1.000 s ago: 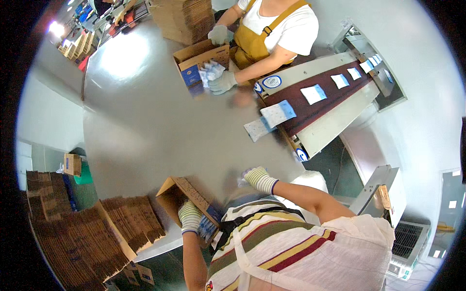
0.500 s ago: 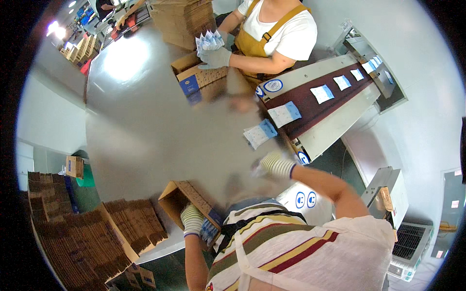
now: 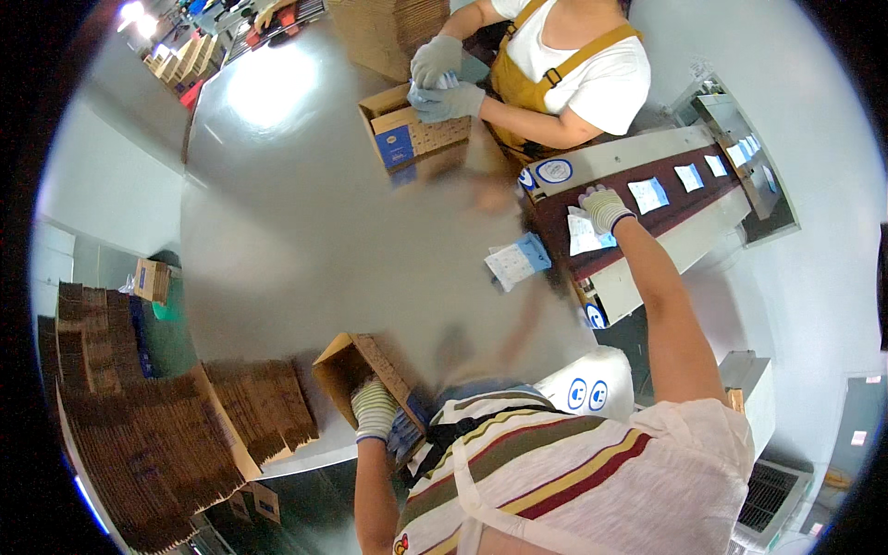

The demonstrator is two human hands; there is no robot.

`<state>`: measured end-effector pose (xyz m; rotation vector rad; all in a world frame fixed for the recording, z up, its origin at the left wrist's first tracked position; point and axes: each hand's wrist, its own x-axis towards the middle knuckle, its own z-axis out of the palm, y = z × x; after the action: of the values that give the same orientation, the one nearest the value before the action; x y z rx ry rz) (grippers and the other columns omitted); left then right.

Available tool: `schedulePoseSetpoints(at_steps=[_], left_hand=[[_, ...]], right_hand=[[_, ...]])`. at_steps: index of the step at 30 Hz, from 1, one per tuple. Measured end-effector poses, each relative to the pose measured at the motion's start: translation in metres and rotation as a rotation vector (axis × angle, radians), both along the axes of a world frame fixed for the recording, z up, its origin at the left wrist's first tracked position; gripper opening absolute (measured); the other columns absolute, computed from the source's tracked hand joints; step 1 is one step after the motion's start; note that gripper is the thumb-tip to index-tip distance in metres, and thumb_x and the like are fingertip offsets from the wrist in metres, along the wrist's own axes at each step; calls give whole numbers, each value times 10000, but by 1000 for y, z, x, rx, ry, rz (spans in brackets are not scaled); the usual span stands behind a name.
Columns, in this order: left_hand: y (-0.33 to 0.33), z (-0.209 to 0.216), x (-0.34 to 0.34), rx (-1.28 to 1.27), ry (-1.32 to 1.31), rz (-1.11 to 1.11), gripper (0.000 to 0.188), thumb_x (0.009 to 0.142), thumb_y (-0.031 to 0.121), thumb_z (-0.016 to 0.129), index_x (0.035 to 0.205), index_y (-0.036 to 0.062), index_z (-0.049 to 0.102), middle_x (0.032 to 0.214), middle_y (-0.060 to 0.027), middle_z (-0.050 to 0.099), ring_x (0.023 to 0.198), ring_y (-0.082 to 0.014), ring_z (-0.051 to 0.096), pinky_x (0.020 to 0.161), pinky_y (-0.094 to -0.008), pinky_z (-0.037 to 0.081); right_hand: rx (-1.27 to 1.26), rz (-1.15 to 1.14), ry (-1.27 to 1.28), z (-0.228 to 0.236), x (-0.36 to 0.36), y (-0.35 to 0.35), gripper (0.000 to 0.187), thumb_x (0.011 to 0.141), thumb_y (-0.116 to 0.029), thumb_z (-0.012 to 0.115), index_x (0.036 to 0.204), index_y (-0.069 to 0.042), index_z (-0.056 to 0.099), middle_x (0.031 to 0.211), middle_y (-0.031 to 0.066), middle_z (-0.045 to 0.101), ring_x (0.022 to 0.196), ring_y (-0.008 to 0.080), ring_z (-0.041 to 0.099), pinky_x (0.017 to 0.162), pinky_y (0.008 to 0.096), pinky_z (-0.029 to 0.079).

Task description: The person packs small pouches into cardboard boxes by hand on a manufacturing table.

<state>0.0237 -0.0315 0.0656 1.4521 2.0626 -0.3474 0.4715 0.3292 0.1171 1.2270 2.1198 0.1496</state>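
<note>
My right hand (image 3: 606, 209), in a striped knit glove, reaches onto the dark red conveyor belt (image 3: 606, 262). Its fingers are stretched across the edge of a white and blue packet (image 3: 588, 237), touching it from above. My left hand (image 3: 374, 412), gloved alike, is inside a tilted cardboard box (image 3: 381, 363) close to my body; its fingers are hidden there. Blue and white packets (image 3: 404, 435) show in the box beside that wrist. Another packet (image 3: 521, 262), apparently overlapping one beneath, lies on the grey table (image 3: 305, 268) just off the belt's end.
Several packets (image 3: 649, 194) lie spaced along the belt toward a wall opening. Across the table a co-worker's gloved hands (image 3: 442, 88) hold packets over an open carton (image 3: 435, 139). Folded cardboard (image 3: 157, 453) stands stacked at the left, and more (image 3: 379, 35) at the back.
My right hand has moved from above the near table edge, away and right, onto the belt's packet. My left hand stays in the box. The co-worker's hands have lowered packets toward the carton.
</note>
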Motion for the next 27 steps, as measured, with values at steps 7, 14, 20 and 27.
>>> schedulePoseSetpoints(at_steps=[7, 14, 20, 27], left_hand=[[-4, -10, -2, 76, 2, -16, 320, 773, 322, 598, 964, 73, 661, 980, -176, 651, 906, -346, 620, 779, -452, 494], [-12, -12, -3, 213, 20, -4, 276, 776, 301, 597, 922, 82, 680, 928, -155, 665, 882, -346, 625, 754, -449, 498], [-11, -9, -1, 190, -9, 27, 294, 785, 280, 588, 995, 85, 651, 972, -164, 651, 887, -341, 624, 753, -453, 500], [-10, -8, -5, 111, -2, 30, 276, 791, 239, 579, 1010, 79, 629, 1037, -159, 625, 986, -334, 587, 839, -447, 464]], right_hand=[[-456, 38, 355, 4, -87, -25, 528, 573, -168, 762, 1061, -49, 601, 1014, 182, 636, 977, 344, 602, 851, 406, 472], [-435, -125, 226, -58, -135, -51, 765, 512, -359, 832, 1168, -76, 558, 1057, 158, 628, 1026, 329, 580, 918, 430, 444], [67, 276, 444, -83, -166, -172, 422, 808, -350, 550, 1116, -64, 593, 1155, 171, 574, 1090, 324, 529, 1010, 498, 333], [-359, 176, 618, -109, -202, -276, 288, 844, -222, 505, 1087, -91, 585, 1213, 130, 539, 1091, 309, 523, 1009, 477, 339]])
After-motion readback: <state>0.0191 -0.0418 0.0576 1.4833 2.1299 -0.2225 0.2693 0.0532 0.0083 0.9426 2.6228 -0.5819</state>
